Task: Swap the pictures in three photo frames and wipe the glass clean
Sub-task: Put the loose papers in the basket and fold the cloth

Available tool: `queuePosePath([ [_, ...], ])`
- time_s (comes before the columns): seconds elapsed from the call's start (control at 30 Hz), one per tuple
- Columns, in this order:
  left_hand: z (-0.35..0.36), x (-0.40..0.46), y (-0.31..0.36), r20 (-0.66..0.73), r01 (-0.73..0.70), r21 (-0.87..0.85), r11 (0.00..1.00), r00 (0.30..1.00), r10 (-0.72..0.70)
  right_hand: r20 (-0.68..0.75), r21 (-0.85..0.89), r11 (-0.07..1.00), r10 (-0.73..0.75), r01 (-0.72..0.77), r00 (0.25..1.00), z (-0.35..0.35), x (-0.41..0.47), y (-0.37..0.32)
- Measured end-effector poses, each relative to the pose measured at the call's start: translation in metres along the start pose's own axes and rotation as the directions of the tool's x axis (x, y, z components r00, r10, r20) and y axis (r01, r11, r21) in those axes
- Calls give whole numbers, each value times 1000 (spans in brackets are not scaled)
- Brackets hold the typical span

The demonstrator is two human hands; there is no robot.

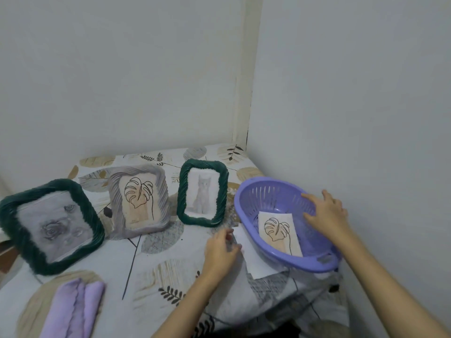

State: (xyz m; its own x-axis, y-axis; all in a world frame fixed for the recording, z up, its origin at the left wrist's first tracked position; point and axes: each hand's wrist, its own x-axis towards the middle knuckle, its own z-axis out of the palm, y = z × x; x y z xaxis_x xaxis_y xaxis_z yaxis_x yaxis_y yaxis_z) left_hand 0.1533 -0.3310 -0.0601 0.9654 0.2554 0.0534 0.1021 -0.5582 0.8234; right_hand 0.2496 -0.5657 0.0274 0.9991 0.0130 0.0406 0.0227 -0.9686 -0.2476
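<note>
Surface is a cloth-covered counter w/ leaf print (156, 269), set into a wall corner.

Three frames stand propped along the back half, faces toward the person, presumably so pics can be compared before swapping: large dark green frame (51, 225) at left edge (rose pic), grey frame (139, 201) mid (leaf line drawing), small green frame (203, 192) right of it (cat pic). All three are loaded; no backs seen open.

Purple basket (285, 225) sits at right edge near the wall corner, holding a loose leaf print (279, 231) – likely the spare-pic store. A white sheet (258, 262) lies on the counter partly under the basket's near rim.

Left hand (223, 250): fingers curled, resting at the sheet's edge; whether it pinches the sheet – cannot tell. Right hand (327, 215): released, fingers spread over the basket's far-right rim, apparently steadying it or reaching in.

Folded lilac cloth (73, 311) lies at front-left corner, untouched – staged for glass wiping.

Assessment: early stage; no swap or wipe evident yet.
</note>
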Motion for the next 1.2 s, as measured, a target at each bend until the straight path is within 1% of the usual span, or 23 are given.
queuePosePath([
  [0.03,5,-1,1,11,34,16,999,999,-34,32,32,999,29,-30,999,-1,-1,11],
  [0.07,9,-3,2,15,58,49,997,998,-59,67,100,994,36,-42,997,-2,-3,21],
  [0.1,12,-4,4,12,72,88,993,997,-74,102,195,980,20,-40,995,-3,-4,29],
  [0.17,17,-8,7,1,78,155,985,997,-80,160,395,918,-36,-30,987,-6,-9,38],
  [0.23,22,-12,9,-5,84,208,975,996,-85,157,540,840,-46,-47,987,-7,-12,42],
  [0.33,27,-15,14,-24,116,232,966,993,-113,141,681,721,37,-124,989,-12,-17,50],
  [0.4,27,-13,16,-22,145,229,963,989,-143,100,753,645,81,-129,992,-22,-23,56],
  [0.47,28,-9,19,-12,170,242,955,985,-173,67,841,526,130,-126,989,-32,-26,59],
  [0.57,33,-5,26,-3,178,281,943,983,-185,108,949,269,208,-163,972,-45,-29,58],
  [0.6,35,-5,30,1,178,306,935,982,-187,124,964,204,221,-170,967,-48,-29,57],
  [0.63,37,-4,34,10,179,329,927,981,-192,136,972,158,225,-174,965,-51,-29,56],
  [0.67,39,-3,37,24,184,342,921,979,-205,141,975,134,226,-175,964,-53,-29,54],
  [0.73,42,1,41,69,193,317,929,972,-225,133,977,134,219,-165,967,-55,-31,51],
  [0.83,44,4,47,130,176,211,962,970,-206,107,977,156,221,-143,969,-56,-31,47],
  [0.93,43,5,53,153,178,125,976,968,-196,119,976,149,228,-156,966,-53,-30,45],
  [1.1,50,8,51,192,80,76,994,977,-94,136,967,184,214,-177,967,-46,-29,44],
  [1.2,43,2,48,183,69,-37,997,981,-61,132,960,219,185,-172,974,-41,-31,43],
])
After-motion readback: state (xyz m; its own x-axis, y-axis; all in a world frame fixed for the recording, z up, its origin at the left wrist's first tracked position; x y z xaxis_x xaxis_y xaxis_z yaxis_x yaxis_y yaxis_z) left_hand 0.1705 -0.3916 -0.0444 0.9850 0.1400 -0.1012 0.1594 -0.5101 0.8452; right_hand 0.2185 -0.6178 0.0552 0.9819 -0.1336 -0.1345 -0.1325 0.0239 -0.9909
